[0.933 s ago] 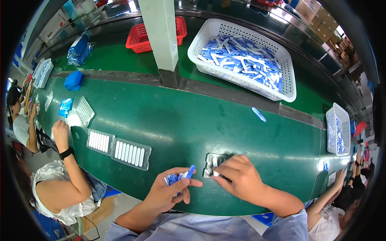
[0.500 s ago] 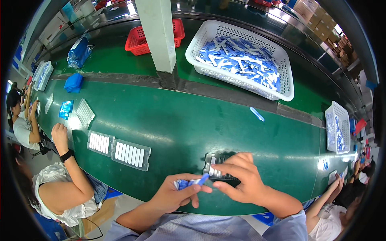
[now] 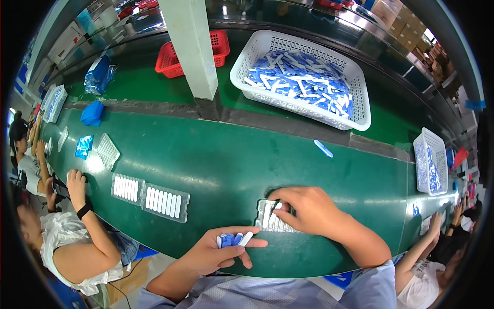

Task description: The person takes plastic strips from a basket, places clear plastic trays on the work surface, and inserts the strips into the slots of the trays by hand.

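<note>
My left hand (image 3: 208, 255) is closed around a bunch of small blue and white plastic sticks (image 3: 229, 240), with one white-faced stick jutting past the fingertips. To its right, my right hand (image 3: 311, 208) bends over a small clear plastic tray (image 3: 261, 210). Between its thumb and fingers it pinches a white stick (image 3: 276, 211), tilted over the tray's left slots. Grooves show in the tray below the fingers, but the hand hides its right part.
Two clear trays (image 3: 186, 208) filled with white sticks lie to the left. Beyond stands a white basket (image 3: 303, 116) heaped with sticks, beside a post (image 3: 193, 56) and red basket (image 3: 167, 64). One loose blue stick (image 3: 323, 148) lies ahead. Co-workers sit on both sides.
My right hand has come down over the tray and now pinches a white stick there. In my left hand, a white-faced stick juts out where a blue one did. The view has shifted slightly.
</note>
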